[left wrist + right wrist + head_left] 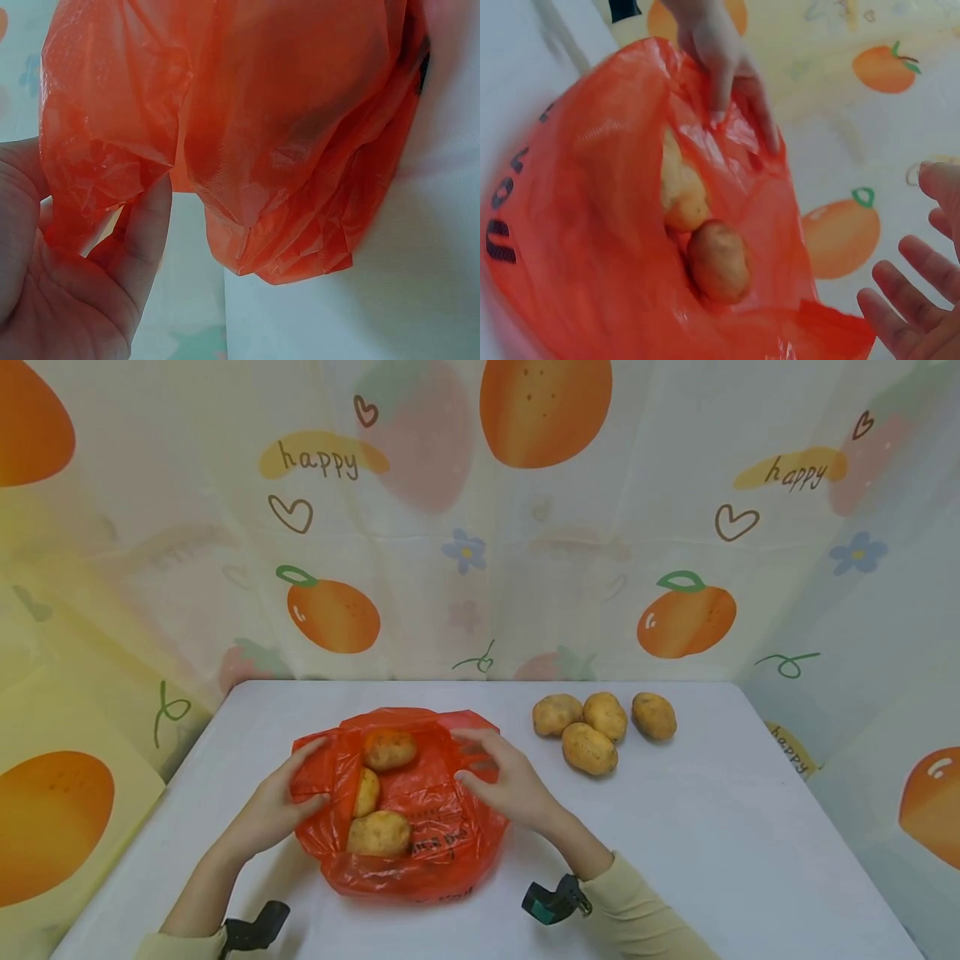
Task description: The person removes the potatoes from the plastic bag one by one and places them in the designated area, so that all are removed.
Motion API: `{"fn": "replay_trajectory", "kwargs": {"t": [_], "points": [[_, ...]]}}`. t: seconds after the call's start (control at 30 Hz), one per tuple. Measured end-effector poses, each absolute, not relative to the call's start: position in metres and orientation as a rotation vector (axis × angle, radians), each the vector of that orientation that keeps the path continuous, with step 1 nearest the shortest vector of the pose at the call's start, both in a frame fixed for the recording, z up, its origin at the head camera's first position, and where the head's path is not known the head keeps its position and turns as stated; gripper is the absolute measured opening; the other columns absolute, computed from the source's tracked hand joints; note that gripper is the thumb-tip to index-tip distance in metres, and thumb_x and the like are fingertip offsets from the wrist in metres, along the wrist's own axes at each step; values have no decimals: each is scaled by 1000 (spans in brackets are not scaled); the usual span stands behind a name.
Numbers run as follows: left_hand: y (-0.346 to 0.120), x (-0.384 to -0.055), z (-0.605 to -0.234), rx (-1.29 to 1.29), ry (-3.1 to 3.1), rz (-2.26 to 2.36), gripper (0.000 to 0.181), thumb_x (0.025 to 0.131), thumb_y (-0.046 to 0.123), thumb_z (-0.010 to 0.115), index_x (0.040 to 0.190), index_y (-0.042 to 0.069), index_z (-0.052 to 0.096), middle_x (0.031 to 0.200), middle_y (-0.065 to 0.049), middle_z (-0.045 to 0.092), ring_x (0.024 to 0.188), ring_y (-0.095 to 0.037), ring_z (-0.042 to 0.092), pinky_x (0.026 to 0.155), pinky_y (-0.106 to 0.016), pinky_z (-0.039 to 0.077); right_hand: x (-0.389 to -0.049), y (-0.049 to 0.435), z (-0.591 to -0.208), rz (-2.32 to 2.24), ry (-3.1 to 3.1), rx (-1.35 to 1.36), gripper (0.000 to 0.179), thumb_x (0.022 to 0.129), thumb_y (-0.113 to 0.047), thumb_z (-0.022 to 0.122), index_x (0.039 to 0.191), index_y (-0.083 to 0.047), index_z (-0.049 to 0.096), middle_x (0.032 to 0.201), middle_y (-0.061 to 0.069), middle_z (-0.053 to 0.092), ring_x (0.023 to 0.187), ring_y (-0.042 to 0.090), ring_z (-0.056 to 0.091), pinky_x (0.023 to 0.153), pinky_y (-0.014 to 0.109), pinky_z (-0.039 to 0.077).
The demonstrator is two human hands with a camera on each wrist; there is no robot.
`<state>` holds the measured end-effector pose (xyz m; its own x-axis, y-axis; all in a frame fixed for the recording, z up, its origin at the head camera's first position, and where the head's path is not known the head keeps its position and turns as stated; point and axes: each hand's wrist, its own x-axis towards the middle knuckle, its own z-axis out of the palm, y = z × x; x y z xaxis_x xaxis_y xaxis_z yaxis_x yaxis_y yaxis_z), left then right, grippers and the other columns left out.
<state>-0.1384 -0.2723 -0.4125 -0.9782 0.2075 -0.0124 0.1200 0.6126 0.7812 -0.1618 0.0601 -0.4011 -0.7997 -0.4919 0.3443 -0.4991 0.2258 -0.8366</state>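
Red bag (pixel 480 852), three potatoes (pixel 378 834) visible inside, four (pixel 589 749) outside

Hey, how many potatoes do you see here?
7. In the bag: one potato at the back, one midway, one in front. Directly on the table: three bunched together, one just right of them. The bag may hide more.

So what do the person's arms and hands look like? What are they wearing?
Both the left hand and the right hand are bare, with no gloves. The left sleeve and right sleeve are pale yellowish. There's a black gadget on the left wrist and another, with a greenish patch, on the right.
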Motion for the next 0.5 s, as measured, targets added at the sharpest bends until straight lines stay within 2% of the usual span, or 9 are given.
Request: {"fn": "replay_trajectory", "kwargs": {"t": [0.2, 0.5], "points": [[-273, -138, -412, 265, 2719, 1313, 74, 84, 8, 63, 145, 24, 24, 133, -21, 40, 110, -38, 51, 76, -38, 55, -157, 46, -401, 1682, -2502, 1029, 46, 88, -16, 62, 132, -18, 46, 128, -2, 50, 105, 15, 56, 89, 37, 50], [-274, -138, -413, 269, 2699, 1335, 74, 85, 9, 63, 145, 26, 23, 133, -21, 40, 109, -37, 51, 74, -35, 56, -154, 27, -407, 1636, -2670, 1030, 46, 89, -28, 61, 132, -22, 45, 127, -5, 50, 111, 15, 53, 88, 33, 50]]}}
